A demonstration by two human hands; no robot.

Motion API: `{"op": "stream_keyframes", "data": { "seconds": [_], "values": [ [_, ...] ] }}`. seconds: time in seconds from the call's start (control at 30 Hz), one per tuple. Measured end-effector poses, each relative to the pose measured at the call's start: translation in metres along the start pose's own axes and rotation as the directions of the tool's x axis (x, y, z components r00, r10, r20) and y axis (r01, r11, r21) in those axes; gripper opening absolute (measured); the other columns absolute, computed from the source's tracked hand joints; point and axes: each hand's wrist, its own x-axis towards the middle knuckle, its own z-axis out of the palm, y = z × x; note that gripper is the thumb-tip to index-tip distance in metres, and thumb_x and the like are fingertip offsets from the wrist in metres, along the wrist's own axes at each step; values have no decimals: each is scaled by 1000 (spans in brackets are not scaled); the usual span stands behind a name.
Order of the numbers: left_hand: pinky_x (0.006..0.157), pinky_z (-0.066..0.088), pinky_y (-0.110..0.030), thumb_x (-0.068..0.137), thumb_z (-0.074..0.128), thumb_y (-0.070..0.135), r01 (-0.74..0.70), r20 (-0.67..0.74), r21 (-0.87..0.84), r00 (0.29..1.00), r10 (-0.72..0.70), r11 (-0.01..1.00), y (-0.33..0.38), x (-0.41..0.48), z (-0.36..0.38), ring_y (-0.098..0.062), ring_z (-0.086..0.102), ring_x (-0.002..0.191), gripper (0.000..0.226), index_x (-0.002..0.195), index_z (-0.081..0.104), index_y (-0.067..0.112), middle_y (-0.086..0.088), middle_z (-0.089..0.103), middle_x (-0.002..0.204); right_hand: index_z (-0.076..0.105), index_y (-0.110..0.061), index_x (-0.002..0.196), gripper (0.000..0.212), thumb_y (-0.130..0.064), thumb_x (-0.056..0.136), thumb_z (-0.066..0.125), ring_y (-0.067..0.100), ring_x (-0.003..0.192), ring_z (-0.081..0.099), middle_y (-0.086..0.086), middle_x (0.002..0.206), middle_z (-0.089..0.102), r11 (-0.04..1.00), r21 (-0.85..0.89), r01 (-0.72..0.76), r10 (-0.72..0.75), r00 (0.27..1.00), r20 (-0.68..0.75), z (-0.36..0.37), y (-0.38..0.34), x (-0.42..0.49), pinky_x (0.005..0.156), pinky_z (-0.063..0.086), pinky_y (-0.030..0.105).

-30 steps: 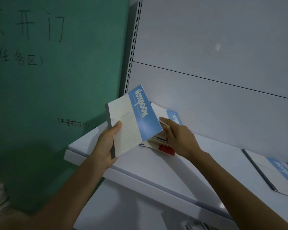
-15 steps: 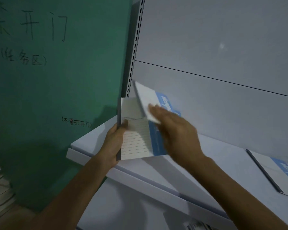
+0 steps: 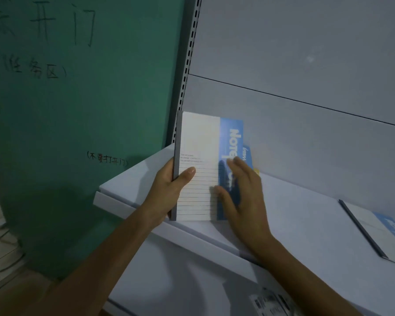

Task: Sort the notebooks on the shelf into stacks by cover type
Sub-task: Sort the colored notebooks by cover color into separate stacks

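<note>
Head view: the left hand (image 3: 167, 192) grips a notebook (image 3: 198, 142) by its dark spine, with the thumb across the lined cover, and holds it almost upright over the left end of the shelf (image 3: 294, 213). The right hand (image 3: 242, 197) lies flat on the blue band of the same cover. Its fingers are straight and grip nothing.

I judge that the step in hand is the gathering or checking of one cover type, white with a blue band, before it goes to its stack. How many notebooks the left hand holds I cannot tell, because only the front cover shows.

The next move calls for a place for this type. A second notebook (image 3: 379, 233) with the same dark spine and blue band lies flat at the right end of the shelf, well apart, so it may be the proper stack. The held one should be laid there with spine and edges aligned.

The shelf is the only holder in view. Besides the second notebook, a small pile (image 3: 248, 156) lies on it just behind the held one, mostly hidden. Its blue corner shows, with something yellow under it.
</note>
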Motion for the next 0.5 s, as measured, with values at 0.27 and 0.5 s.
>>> {"op": "stream_keyframes", "data": {
  "seconds": [0.27, 0.5],
  "values": [
    [75, 52, -14, 93, 54, 22, -74, 65, -20, 995, 75, 997, 4, -17, 56, 4, 65, 94, 17, 102, 58, 36, 27, 70, 93, 15, -34, 146, 74, -30, 88, 60, -6, 114, 47, -26, 139, 34, 863, 346, -368, 406, 913, -44, -43, 13, -25, 82, 44, 9],
    [77, 50, -11, 88, 47, 37, -177, 300, -8, 939, 172, 984, 10, -33, 146, 1, 61, 107, 27, 113, 56, 32, 22, 65, 111, 47, -29, 118, 35, -26, 86, 61, -4, 94, 62, -19, 108, 61, 775, 418, -473, 562, 819, -115, -124, 50, -56, 73, 54, 15]
  ]
}}
